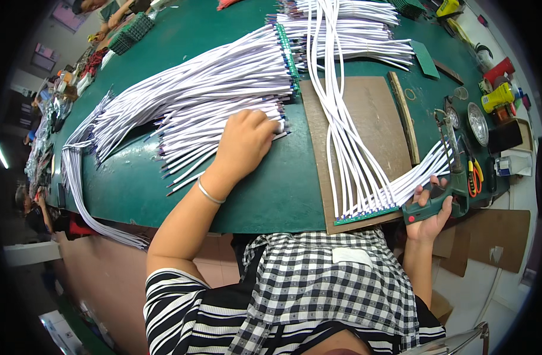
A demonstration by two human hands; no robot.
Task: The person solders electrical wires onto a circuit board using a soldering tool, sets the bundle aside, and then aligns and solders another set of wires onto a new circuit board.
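Observation:
My left hand [246, 141] is over a stack of short white cables [191, 139], its fingers curled together at their right-hand ends; what they pinch is hidden. My right hand [430, 220] is wrapped round the grip of a green soldering gun [458, 198] with a red button. Beside it, a narrow green circuit board [365, 216] lies along the near edge of a brown board [374, 106]. Long white wires [333, 106] fan out from this circuit board toward the far side, and more white wires [422, 177] slant right beneath the gun.
A large bundle of white cables [211, 71] with green circuit boards [287, 56] lies at far left, another bundle [365, 35] at the back. A wooden strip [404, 118], metal dish [477, 123], orange-handled cutters [474, 177] and yellow bottle [497, 97] are at right. Other people work beyond.

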